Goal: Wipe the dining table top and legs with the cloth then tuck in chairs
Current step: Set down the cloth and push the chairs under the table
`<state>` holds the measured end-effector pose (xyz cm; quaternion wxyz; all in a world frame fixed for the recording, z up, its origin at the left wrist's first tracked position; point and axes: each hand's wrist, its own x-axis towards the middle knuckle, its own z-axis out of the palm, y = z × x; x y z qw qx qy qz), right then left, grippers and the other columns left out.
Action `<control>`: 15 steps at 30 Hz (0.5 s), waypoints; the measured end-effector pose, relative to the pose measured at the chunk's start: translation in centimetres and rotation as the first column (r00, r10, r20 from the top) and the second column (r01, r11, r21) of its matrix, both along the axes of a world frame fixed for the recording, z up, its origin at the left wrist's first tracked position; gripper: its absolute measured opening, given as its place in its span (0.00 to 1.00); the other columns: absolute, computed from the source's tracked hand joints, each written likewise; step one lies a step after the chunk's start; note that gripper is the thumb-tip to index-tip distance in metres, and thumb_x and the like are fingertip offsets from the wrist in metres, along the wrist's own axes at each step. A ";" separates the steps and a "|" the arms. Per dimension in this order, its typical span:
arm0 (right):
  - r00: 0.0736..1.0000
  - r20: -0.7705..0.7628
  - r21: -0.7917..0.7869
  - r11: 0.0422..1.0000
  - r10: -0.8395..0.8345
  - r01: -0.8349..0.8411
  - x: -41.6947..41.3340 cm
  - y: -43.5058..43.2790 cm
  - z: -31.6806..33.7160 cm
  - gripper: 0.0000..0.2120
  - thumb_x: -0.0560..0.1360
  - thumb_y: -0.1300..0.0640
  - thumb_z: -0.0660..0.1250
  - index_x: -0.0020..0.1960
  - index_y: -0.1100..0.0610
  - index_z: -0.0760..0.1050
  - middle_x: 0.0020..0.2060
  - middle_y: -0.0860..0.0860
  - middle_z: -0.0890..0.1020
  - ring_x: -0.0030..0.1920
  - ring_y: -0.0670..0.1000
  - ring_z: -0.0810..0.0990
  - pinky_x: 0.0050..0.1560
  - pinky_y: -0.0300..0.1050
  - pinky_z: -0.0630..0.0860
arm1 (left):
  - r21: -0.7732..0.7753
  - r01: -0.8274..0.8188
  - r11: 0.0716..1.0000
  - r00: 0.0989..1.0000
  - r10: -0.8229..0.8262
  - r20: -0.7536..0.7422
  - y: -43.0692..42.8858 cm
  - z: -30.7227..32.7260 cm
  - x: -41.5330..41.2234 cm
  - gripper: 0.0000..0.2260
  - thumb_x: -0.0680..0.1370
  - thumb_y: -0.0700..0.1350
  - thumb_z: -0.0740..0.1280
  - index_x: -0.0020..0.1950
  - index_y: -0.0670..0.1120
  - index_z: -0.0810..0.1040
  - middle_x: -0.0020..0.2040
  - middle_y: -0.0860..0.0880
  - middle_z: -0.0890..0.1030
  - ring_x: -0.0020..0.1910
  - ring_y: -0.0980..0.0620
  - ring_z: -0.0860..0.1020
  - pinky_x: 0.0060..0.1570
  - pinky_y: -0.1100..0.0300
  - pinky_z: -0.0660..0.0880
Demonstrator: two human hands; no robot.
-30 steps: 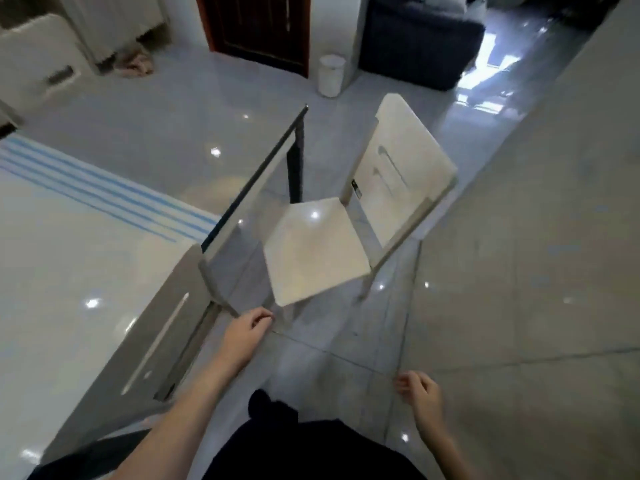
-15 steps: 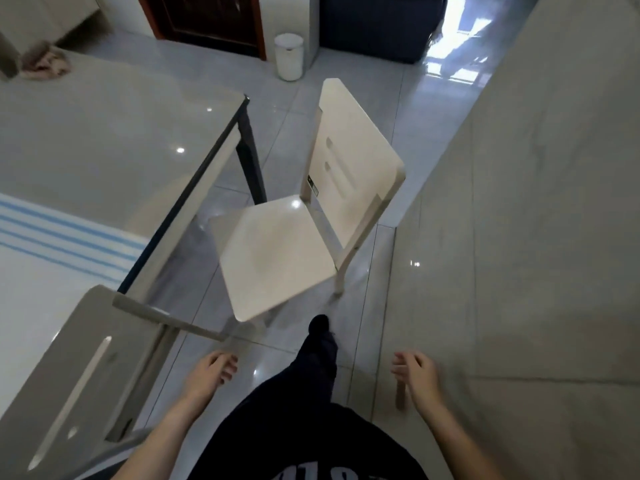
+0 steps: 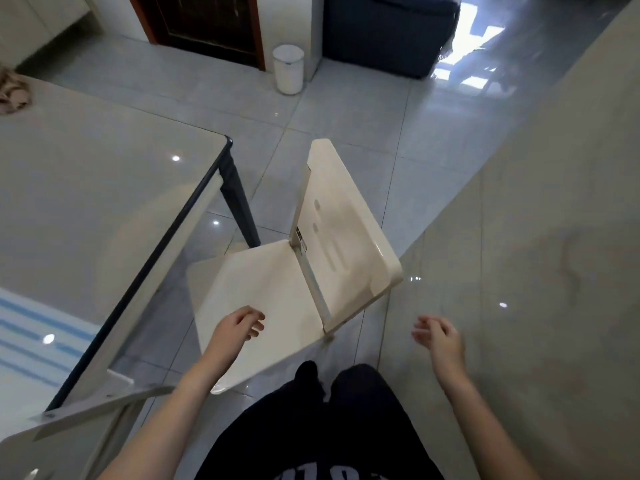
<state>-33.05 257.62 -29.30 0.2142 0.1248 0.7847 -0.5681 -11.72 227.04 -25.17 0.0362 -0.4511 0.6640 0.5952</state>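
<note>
A cream chair [image 3: 277,289] stands pulled out from the glossy dining table [image 3: 86,202], its seat facing me and its back toward the wall side. My left hand [image 3: 239,327] hovers over the near part of the seat, fingers loosely curled and empty. Off to the right of the chair, my right hand [image 3: 438,336] floats above the floor with fingers apart, holding nothing. A crumpled cloth [image 3: 12,91] lies at the far left edge of the table top. One dark table leg [image 3: 239,202] shows beside the chair.
Another chair's pale back [image 3: 52,427] sits tucked at the lower left. A marble wall [image 3: 554,237] runs close on the right. A white bin [image 3: 288,69], a dark door and a dark sofa [image 3: 391,32] stand at the far side of the tiled floor.
I have stepped forward past the tucked chair toward the cream chair. Both hands have risen, the left one now over its seat.
</note>
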 end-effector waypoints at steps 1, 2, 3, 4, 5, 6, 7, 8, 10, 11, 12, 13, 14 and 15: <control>0.999 -0.034 -0.031 0.999 0.029 -0.030 -1.9 -1.5 1.3 0.13 0.79 0.67 0.58 0.42 0.58 0.79 0.38 0.57 0.81 0.32 0.48 0.81 0.35 0.38 0.80 | -0.015 0.011 1.000 1.000 -0.011 -0.013 -0.2 0.6 -1.4 0.11 0.74 0.47 0.60 0.44 0.44 0.80 0.40 0.45 0.82 0.37 0.50 0.77 0.41 0.57 0.72; 0.996 -0.070 -0.062 0.996 0.055 -0.059 -3.8 -3.1 2.7 0.13 0.79 0.67 0.58 0.42 0.59 0.79 0.38 0.57 0.81 0.32 0.49 0.81 0.35 0.38 0.80 | -0.026 0.016 1.000 1.000 -0.017 -0.025 -0.2 1.1 -2.7 0.10 0.76 0.46 0.61 0.45 0.44 0.80 0.40 0.45 0.82 0.37 0.51 0.77 0.42 0.57 0.72; 0.992 -0.104 -0.090 0.992 0.077 -0.086 -5.5 -4.7 4.2 0.13 0.78 0.68 0.57 0.42 0.60 0.78 0.38 0.57 0.81 0.32 0.49 0.80 0.35 0.38 0.79 | -0.034 0.018 0.999 0.999 -0.019 -0.036 -0.2 1.5 -3.9 0.09 0.77 0.44 0.61 0.45 0.44 0.79 0.40 0.45 0.82 0.38 0.51 0.77 0.42 0.58 0.72; 0.986 -0.136 -0.112 0.987 0.102 -0.117 -7.1 -6.5 5.5 0.13 0.78 0.68 0.57 0.42 0.61 0.78 0.37 0.57 0.80 0.32 0.49 0.80 0.35 0.38 0.79 | -0.042 0.013 0.999 0.999 -0.015 -0.048 -0.1 1.8 -5.0 0.09 0.79 0.41 0.60 0.46 0.43 0.79 0.41 0.45 0.82 0.38 0.51 0.77 0.42 0.58 0.72; 0.977 -0.165 -0.126 0.980 0.132 -0.154 -8.6 -8.1 6.6 0.13 0.78 0.69 0.57 0.43 0.61 0.78 0.37 0.57 0.80 0.32 0.49 0.80 0.35 0.38 0.79 | -0.048 0.003 0.999 0.998 -0.006 -0.060 0.1 2.1 -6.2 0.09 0.79 0.40 0.59 0.46 0.43 0.79 0.41 0.45 0.82 0.38 0.51 0.77 0.42 0.60 0.72; 0.967 -0.191 -0.141 0.971 0.167 -0.195 -10.1 -9.8 7.7 0.13 0.78 0.69 0.57 0.43 0.60 0.78 0.37 0.57 0.80 0.32 0.48 0.80 0.36 0.38 0.78 | -0.054 -0.015 0.998 0.997 0.011 -0.075 0.4 2.5 -7.3 0.09 0.79 0.39 0.59 0.46 0.43 0.79 0.41 0.45 0.81 0.38 0.53 0.77 0.41 0.63 0.72; 0.954 -0.218 -0.146 0.959 0.207 -0.242 -11.4 -11.3 8.6 0.13 0.78 0.68 0.57 0.44 0.60 0.79 0.37 0.56 0.80 0.32 0.47 0.80 0.37 0.38 0.78 | -0.063 -0.033 0.997 0.995 0.027 -0.097 0.8 3.0 -8.5 0.09 0.79 0.38 0.59 0.47 0.42 0.79 0.41 0.46 0.81 0.37 0.56 0.77 0.40 0.66 0.73; 0.932 -0.251 -0.142 0.943 0.260 -0.301 -12.7 -12.8 9.3 0.12 0.78 0.68 0.57 0.45 0.60 0.79 0.37 0.55 0.80 0.33 0.47 0.80 0.39 0.39 0.78 | -0.072 -0.049 0.996 0.992 0.040 -0.122 1.3 3.6 -9.8 0.09 0.79 0.38 0.59 0.47 0.42 0.79 0.41 0.47 0.81 0.36 0.59 0.77 0.38 0.69 0.72; 0.853 -0.343 -0.078 0.893 0.393 -0.443 -15.3 -15.8 10.4 0.12 0.78 0.66 0.58 0.46 0.56 0.79 0.39 0.52 0.81 0.37 0.46 0.80 0.43 0.39 0.78 | -0.076 -0.087 0.993 0.984 0.073 -0.165 2.4 4.3 -12.4 0.07 0.78 0.41 0.60 0.46 0.46 0.78 0.40 0.49 0.81 0.36 0.60 0.77 0.39 0.67 0.73; 0.786 -0.398 -0.011 0.854 0.473 -0.519 -16.5 -17.4 10.8 0.11 0.77 0.64 0.60 0.46 0.54 0.79 0.41 0.51 0.81 0.40 0.47 0.80 0.46 0.38 0.77 | -0.070 -0.115 0.991 0.980 0.102 -0.172 3.0 4.5 -13.7 0.06 0.77 0.45 0.61 0.46 0.48 0.78 0.41 0.49 0.81 0.38 0.57 0.77 0.43 0.62 0.73; 0.699 -0.452 0.069 0.803 0.554 -0.592 -17.6 -18.9 11.0 0.10 0.77 0.62 0.61 0.47 0.52 0.79 0.43 0.50 0.81 0.43 0.48 0.80 0.48 0.37 0.76 | -0.061 -0.149 0.987 0.975 0.136 -0.175 3.6 4.7 -15.0 0.07 0.75 0.48 0.61 0.46 0.50 0.78 0.42 0.50 0.81 0.41 0.53 0.78 0.45 0.58 0.74; 0.594 -0.502 0.164 0.744 0.629 -0.648 -18.7 -20.4 11.2 0.09 0.77 0.62 0.61 0.48 0.53 0.80 0.45 0.50 0.81 0.45 0.50 0.80 0.49 0.36 0.75 | -0.052 -0.183 0.982 0.970 0.172 -0.172 4.2 4.8 -16.3 0.08 0.74 0.52 0.61 0.47 0.51 0.77 0.44 0.50 0.81 0.44 0.50 0.78 0.47 0.55 0.74; 0.472 -0.551 0.261 0.679 0.689 -0.686 -19.7 -22.0 11.1 0.09 0.77 0.61 0.62 0.50 0.55 0.80 0.47 0.50 0.81 0.48 0.51 0.79 0.51 0.37 0.74 | -0.042 -0.208 0.977 0.966 0.198 -0.165 4.9 4.9 -17.5 0.10 0.74 0.54 0.61 0.49 0.50 0.77 0.46 0.50 0.80 0.46 0.49 0.77 0.49 0.54 0.73; 0.342 -0.582 0.353 0.607 0.738 -0.712 -20.7 -23.5 10.9 0.10 0.76 0.61 0.61 0.52 0.58 0.80 0.49 0.51 0.81 0.50 0.52 0.79 0.54 0.40 0.74 | -0.036 -0.219 0.975 0.966 0.211 -0.150 5.5 4.9 -18.8 0.12 0.75 0.55 0.62 0.53 0.50 0.76 0.50 0.50 0.79 0.49 0.50 0.77 0.51 0.55 0.72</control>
